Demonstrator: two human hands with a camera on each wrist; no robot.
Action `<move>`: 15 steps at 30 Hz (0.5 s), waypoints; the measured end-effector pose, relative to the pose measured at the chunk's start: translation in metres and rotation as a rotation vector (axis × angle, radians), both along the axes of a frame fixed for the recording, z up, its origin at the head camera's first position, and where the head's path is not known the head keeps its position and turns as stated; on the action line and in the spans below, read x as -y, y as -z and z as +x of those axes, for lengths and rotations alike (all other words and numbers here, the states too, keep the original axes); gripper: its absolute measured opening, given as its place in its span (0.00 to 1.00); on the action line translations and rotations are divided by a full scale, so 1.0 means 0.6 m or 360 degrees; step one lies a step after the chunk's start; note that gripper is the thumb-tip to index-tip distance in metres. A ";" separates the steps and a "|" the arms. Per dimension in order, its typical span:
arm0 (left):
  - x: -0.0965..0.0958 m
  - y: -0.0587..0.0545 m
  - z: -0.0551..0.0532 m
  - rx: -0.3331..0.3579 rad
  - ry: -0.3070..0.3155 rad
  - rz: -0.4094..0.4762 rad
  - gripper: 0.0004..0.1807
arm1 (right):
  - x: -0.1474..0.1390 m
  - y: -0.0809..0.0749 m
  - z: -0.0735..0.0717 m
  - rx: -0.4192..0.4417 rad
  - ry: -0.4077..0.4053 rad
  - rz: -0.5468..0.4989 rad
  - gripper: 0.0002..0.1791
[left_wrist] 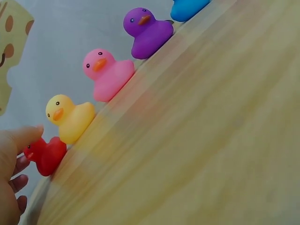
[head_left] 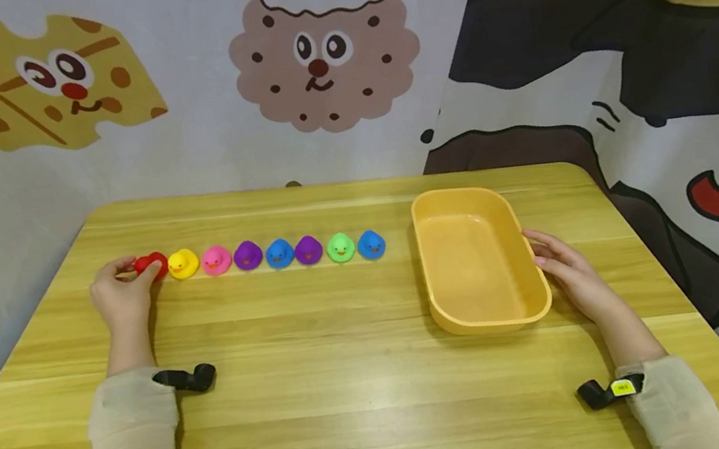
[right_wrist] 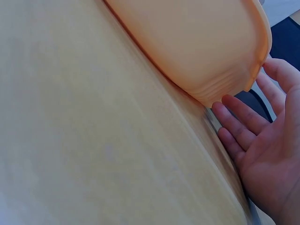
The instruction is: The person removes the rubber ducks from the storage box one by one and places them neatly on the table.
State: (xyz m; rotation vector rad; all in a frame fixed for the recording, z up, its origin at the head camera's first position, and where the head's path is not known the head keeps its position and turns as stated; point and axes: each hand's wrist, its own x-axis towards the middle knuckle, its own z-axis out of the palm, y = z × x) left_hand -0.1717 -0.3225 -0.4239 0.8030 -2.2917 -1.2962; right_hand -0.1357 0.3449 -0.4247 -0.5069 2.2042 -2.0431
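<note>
At the left end of a row of rubber ducks, my left hand pinches the red rubber duck between thumb and fingers. In the left wrist view, the red duck rests on the table beside the yellow duck, its head partly covered by the thumb. My right hand is at the right side of a yellow plastic basin, its fingers extended against the outer wall. From the right wrist view, the fingertips touch the basin near its rim, without curling round it.
Rightward from the yellow duck run a pink duck, purple and blue ducks, a green duck and a blue duck nearest the basin. The wooden table meets a cartoon-printed cloth behind.
</note>
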 end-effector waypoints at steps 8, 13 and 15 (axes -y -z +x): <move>0.004 -0.012 0.009 -0.0099 -0.0001 0.0033 0.31 | -0.003 -0.005 0.002 -0.0010 0.0023 0.0040 0.25; 0.007 -0.030 0.020 -0.0177 0.0023 -0.0020 0.28 | -0.007 -0.011 0.005 -0.0004 0.0054 0.0063 0.25; 0.007 -0.038 0.024 -0.0192 0.0046 -0.0070 0.27 | -0.009 -0.014 0.006 -0.0019 0.0060 0.0067 0.25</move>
